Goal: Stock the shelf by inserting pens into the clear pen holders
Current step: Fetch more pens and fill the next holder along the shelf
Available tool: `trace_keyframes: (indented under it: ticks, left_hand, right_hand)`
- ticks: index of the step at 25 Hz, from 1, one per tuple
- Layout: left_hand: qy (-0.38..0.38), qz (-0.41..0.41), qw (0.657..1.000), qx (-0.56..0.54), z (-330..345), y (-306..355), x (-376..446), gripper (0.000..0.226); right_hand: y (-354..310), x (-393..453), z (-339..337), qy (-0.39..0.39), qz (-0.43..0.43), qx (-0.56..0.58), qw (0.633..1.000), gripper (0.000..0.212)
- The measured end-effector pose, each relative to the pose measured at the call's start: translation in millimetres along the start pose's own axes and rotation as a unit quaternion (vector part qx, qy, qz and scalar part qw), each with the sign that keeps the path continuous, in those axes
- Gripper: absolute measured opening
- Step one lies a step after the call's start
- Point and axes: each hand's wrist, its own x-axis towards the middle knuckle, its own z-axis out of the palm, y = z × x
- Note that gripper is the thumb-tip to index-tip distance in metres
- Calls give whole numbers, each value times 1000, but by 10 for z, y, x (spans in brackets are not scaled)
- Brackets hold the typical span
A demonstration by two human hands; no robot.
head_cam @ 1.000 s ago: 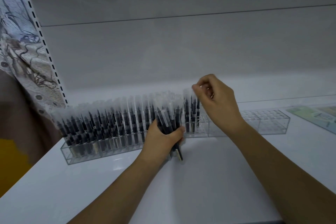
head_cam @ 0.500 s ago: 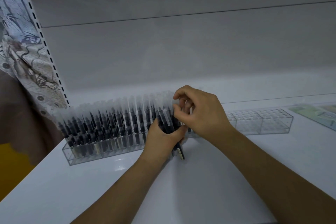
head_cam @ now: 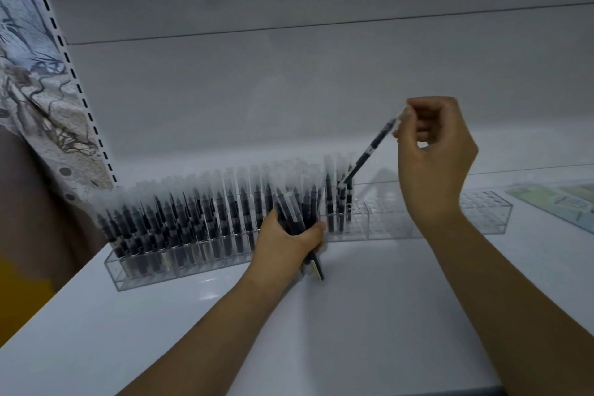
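Right hand [head_cam: 434, 154] pinching one pen [head_cam: 369, 151] by its cap, tilted, tip over the clear holder [head_cam: 418, 228] on the shelf [head_cam: 353, 331]; left hand [head_cam: 289, 241] gripping a pen bundle [head_cam: 299, 219].

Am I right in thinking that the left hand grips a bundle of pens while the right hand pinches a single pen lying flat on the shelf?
Not quite. In the head view the single pen is not lying flat on the shelf: the right hand pinches its top end and holds it tilted in the air, tip down over the clear pen holder. The left hand does grip a bundle of pens.
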Motion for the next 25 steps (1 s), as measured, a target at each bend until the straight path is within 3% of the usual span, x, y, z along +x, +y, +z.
trace_keyframes:
  ticks: [4, 11, 16, 19, 22, 25]
  left_hand:
    - [6, 7, 1000, -5, 0, 1, -2, 18]
    - [10, 3, 1000, -19, 10, 22, -24, 17]
    - [11, 4, 1000, -12, 2, 10, -10, 18]
    - [12, 0, 1000, -15, 1, 2, -3, 20]
    - [12, 5, 1000, -12, -4, -3, 8, 21]
    - [5, 21, 1000, -10, -10, -9, 5, 18]
  right_hand:
    - [145, -40, 18, -91, -75, -107, 987, 12]
    - [311, -47, 61, -174, -105, -130, 971, 12]
    - [417, -63, 118, -323, -115, -190, 920, 10]
    - [410, -69, 121, -305, -106, -214, 922, 7]
    - [259, -101, 114, -252, -89, -160, 950, 18]
    - [19, -225, 144, -328, -22, -29, 944, 26]
